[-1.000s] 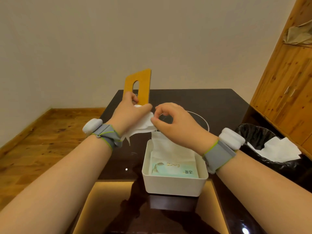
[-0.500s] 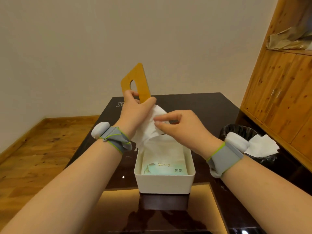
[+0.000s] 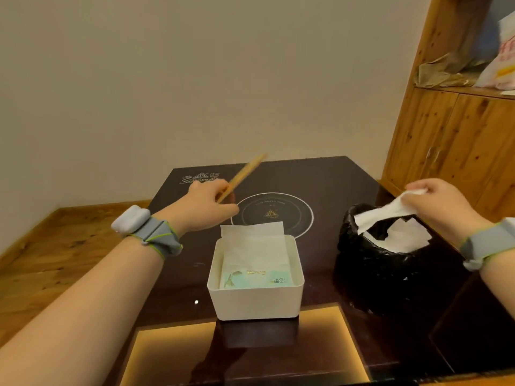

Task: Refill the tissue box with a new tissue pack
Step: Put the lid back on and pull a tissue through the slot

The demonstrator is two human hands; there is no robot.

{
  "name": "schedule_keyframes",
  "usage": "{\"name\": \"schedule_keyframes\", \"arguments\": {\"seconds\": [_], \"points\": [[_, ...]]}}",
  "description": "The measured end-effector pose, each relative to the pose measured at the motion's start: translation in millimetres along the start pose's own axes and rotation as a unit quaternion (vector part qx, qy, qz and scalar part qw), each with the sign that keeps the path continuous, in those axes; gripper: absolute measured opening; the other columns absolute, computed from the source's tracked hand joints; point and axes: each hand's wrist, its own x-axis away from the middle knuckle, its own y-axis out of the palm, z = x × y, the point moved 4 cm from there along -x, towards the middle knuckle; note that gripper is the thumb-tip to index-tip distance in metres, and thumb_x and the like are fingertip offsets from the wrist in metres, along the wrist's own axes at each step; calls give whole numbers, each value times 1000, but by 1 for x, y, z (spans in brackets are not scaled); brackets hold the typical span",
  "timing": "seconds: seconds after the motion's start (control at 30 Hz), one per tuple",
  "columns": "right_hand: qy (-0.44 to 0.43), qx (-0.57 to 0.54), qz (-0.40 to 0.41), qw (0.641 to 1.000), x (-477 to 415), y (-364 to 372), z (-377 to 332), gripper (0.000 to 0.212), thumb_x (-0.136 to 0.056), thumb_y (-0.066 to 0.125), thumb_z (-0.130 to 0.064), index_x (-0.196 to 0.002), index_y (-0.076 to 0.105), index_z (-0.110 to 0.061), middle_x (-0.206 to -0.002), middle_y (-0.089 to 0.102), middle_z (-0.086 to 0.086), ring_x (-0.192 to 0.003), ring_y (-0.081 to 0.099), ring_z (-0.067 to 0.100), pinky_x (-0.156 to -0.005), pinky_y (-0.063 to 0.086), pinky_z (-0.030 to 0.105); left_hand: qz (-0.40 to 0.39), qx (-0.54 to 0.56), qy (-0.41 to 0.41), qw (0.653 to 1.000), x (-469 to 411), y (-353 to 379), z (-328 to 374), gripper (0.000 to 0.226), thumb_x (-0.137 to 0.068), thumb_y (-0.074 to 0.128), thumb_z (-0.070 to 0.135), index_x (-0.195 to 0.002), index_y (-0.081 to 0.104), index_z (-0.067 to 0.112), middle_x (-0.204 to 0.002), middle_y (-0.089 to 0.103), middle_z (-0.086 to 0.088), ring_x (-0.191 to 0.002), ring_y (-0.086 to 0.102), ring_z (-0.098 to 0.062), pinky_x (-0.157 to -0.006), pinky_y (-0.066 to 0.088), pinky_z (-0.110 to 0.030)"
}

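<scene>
The white tissue box [image 3: 255, 303] stands lidless on the dark table, with a green-printed tissue pack [image 3: 256, 278] inside and one white sheet [image 3: 252, 238] sticking up from it. My left hand [image 3: 204, 208] is behind and left of the box, gripping the wooden lid [image 3: 242, 176], which I see edge-on and blurred. Out to the right, my right hand [image 3: 437, 201] pinches a loose white tissue [image 3: 381, 215] above the black-lined waste bin [image 3: 370, 263].
The bin holds more crumpled white tissue. A round induction hob ring [image 3: 274, 214] is set in the table [image 3: 320, 176] behind the box. A wooden cabinet [image 3: 457, 151] with bags on its shelf stands at the right. A lit glass panel [image 3: 245, 355] lies nearest me.
My right hand has pulled a tissue free and swung right to over the bin. My left hand has tilted the lid flatter and moved back from the box. The camera view shifted.
</scene>
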Motion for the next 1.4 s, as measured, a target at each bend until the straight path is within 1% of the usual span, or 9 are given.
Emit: {"name": "schedule_keyframes", "arguments": {"seconds": [0.13,0.27,0.5,0.63,0.73,0.83,0.97,1.13,1.4], "points": [[4,158,-39,987,0,8,25,14,-85,62,-21,-95,70,-25,-120,63,10,-109,54,32,-86,44,40,30,-138,62,988,4,10,4,25,-82,58,47,-78,51,24,-81,50,2,-94,39,-24,-76,38,-37],[10,442,-76,894,12,27,21,25,-83,50,-32,-94,70,-43,-96,51,-3,-112,37,28,-83,27,40,68,-222,132,964,6,18,3,30,-79,53,62,-77,50,32,-81,46,9,-90,34,-20,-77,25,-36],[-49,517,3,855,31,46,-40,34,-88,39,-55,-108,66,-47,-140,42,12,-135,19,46,-106,23,54,20,-266,159,950,6,39,-14,47,-70,53,75,-91,54,33,-93,47,10,-97,33,-19,-83,26,-37],[-144,406,-55,901,52,76,-81,44,-87,41,-58,-125,56,-40,-134,52,4,-127,36,38,-101,32,50,-1,-284,190,940,7,48,-13,75,-58,35,92,-103,50,33,-94,42,11,-95,32,-17,-81,24,-35],[-93,161,-209,960,72,113,-99,41,-84,49,-64,-99,58,-27,-95,57,-5,-92,53,17,-77,42,35,8,-282,211,936,7,53,-7,83,-56,30,93,-106,51,31,-98,45,10,-95,33,-16,-82,24,-35],[-4,-40,-291,956,82,147,-100,54,-89,51,-50,-95,62,3,-83,46,6,-74,43,20,-65,31,31,12,-285,226,932,9,56,0,80,-58,26,93,-98,51,29,-93,45,9,-92,31,-16,-83,26,-36],[86,-256,-289,919,85,170,-91,13,-94,53,-10,-84,61,-7,-59,44,3,-50,40,13,-41,31,21,-19,-292,214,932,9,57,0,78,-65,18,89,-95,53,27,-90,45,9,-93,34,-17,-87,28,-37],[119,-325,-280,895,83,176,-78,22,-95,57,-10,-73,57,-12,-56,45,0,-47,40,10,-35,31,16,4,-173,127,977,-7,42,3,51,-98,24,53,-103,68,26,-96,56,0,-100,40,-23,-92,29,-39],[120,-277,-293,907,83,179,-71,13,-93,61,-16,-89,67,-5,-61,58,4,-54,48,15,-35,37,18,-49,-360,203,909,-27,49,27,29,-96,45,41,-108,71,38,-87,45,8,-100,44,-22,-78,24,-33]]}}
